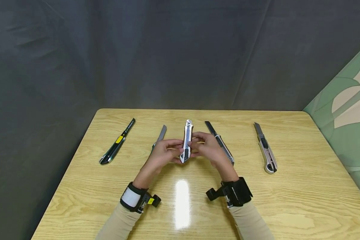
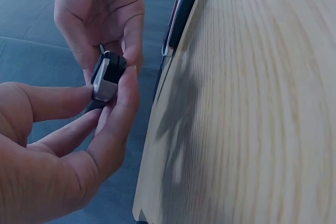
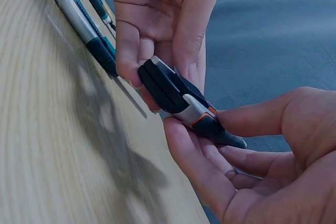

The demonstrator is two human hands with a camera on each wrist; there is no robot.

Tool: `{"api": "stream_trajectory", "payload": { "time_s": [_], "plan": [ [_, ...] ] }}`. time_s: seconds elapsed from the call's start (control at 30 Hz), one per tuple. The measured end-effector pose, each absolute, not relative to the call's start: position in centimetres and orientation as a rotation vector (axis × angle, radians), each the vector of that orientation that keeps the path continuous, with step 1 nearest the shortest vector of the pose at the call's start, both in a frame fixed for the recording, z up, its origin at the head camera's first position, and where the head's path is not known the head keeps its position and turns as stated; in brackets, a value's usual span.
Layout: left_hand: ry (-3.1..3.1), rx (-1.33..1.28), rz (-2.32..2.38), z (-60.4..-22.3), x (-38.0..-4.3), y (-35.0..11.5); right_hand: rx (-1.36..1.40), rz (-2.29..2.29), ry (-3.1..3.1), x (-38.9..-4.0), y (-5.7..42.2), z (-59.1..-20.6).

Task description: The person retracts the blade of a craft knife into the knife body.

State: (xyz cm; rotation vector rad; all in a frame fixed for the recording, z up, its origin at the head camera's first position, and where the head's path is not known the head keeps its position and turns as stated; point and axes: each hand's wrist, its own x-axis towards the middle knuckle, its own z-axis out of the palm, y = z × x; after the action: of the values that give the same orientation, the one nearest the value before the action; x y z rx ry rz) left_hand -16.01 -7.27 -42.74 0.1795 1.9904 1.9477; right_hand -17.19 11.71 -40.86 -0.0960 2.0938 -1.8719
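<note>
A silver and black snap-off utility knife (image 1: 187, 138) is raised over the middle of the table, its metal nose pointing away from me. My left hand (image 1: 164, 154) pinches its lower left side between thumb and fingers. From the other side my right hand (image 1: 209, 149) grips it too. Orange trim shows on the knife body (image 3: 197, 114) in the right wrist view. Behind my left hand lies a second utility knife (image 1: 162, 133), partly hidden, with its blade out; the right wrist view shows its grey and teal handle (image 3: 79, 19).
A black utility knife with a yellow slider (image 1: 117, 141) lies at the left. Another with a dark blade (image 1: 223, 145) is just behind my right hand. A silver one (image 1: 266, 150) lies farther right, blade extended. The wooden table (image 1: 303, 186) ends at a dark curtain (image 1: 180, 60).
</note>
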Motion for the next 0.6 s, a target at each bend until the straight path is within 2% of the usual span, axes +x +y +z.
{"api": "stream_trajectory", "payload": {
  "time_s": [0.6],
  "plan": [
    [1.912, 0.195, 1.771, -42.1, -16.1, -7.3, -0.063, -1.785, 2.142, -17.6, 11.7, -42.7]
  ]
}}
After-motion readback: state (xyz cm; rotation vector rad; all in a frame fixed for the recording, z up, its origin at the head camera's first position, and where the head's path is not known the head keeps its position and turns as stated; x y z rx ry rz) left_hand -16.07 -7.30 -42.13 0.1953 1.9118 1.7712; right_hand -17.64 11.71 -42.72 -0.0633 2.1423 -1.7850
